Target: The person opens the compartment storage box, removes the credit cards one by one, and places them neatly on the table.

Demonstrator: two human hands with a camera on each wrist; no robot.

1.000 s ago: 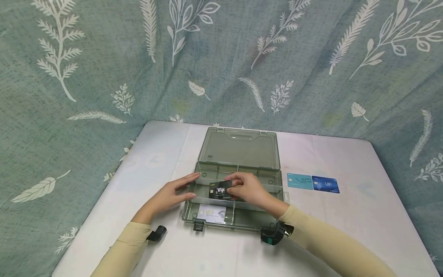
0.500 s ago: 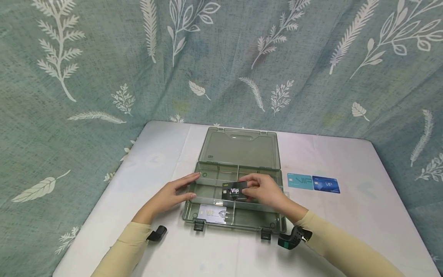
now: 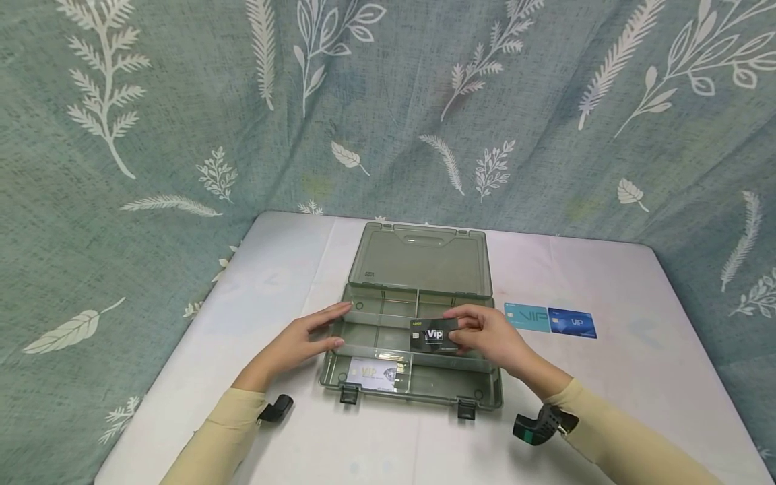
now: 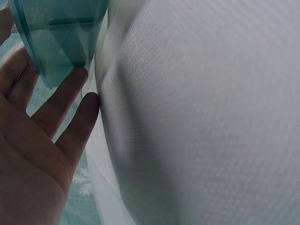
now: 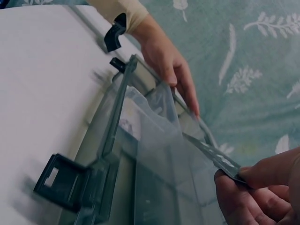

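A black VIP card [image 3: 432, 335] is pinched at its right end by my right hand [image 3: 490, 337], over the middle row of an open green see-through compartment box [image 3: 456, 385]. In the right wrist view the card [image 5: 213, 155] is seen nearly edge-on between thumb and fingers. My left hand [image 3: 302, 343] rests at the box's left edge, fingers extended. The left wrist view shows those spread fingers [image 4: 65, 101] against the box wall [image 4: 65, 28]. A white VIP card [image 3: 371, 374] lies in the front left compartment.
The box lid [image 3: 421, 259] is folded back, away from me. Right of the box lie a teal VIP card [image 3: 526, 317] and a dark blue VIP card [image 3: 572, 323], side by side on the white tablecloth [image 3: 618, 391]. A leaf-patterned green curtain [image 3: 388, 135] hangs behind.
My right hand has moved the black card rightward along the middle row, from the left part toward the right part. My left hand stays where it was.
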